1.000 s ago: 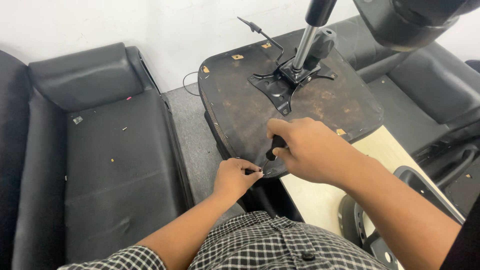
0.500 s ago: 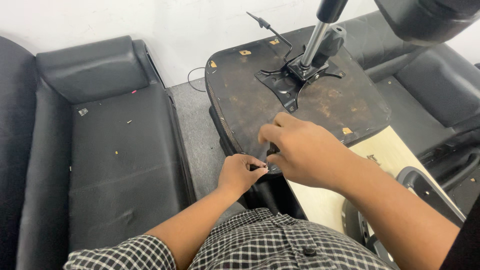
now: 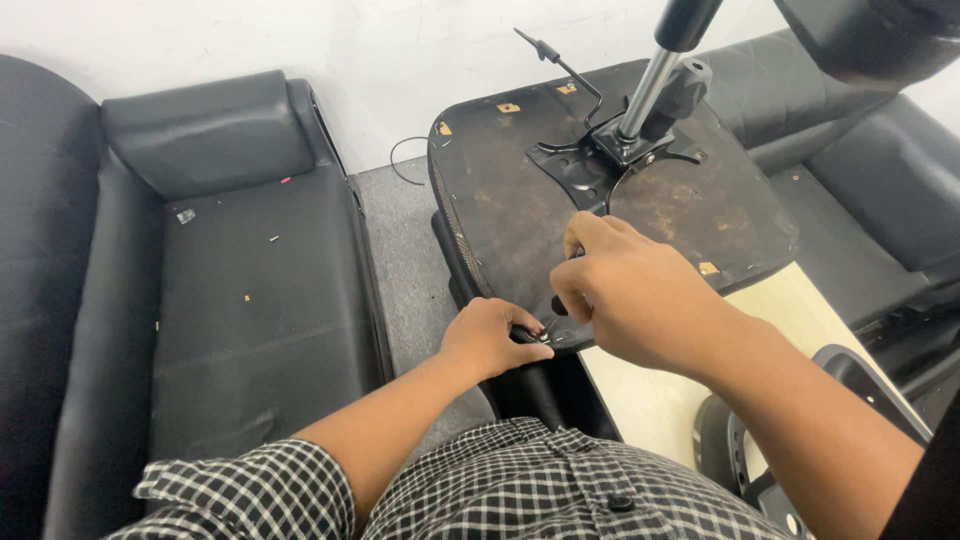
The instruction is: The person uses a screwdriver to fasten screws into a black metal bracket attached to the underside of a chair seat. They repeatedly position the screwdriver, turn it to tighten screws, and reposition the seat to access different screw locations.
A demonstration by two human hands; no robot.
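- Left hand [image 3: 492,338] has slid up to the near edge of the upturned chair seat [image 3: 520,200], pinching a small black part there.
- Right hand [image 3: 630,295] stays curled beside it; contents hidden.

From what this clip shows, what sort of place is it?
Probably a furniture repair or upholstery workshop: an upturned office chair seat with its gas cylinder exposed, and black cushioned sofa sections on a bare floor.

One upturned chair seat [image 3: 520,190] at twelve o'clock, with one metal bracket [image 3: 600,165] and one chrome post [image 3: 645,95] on it. Two hands [image 3: 495,335] at six o'clock. One black sofa [image 3: 230,270] at nine, another sofa [image 3: 880,160] at two.
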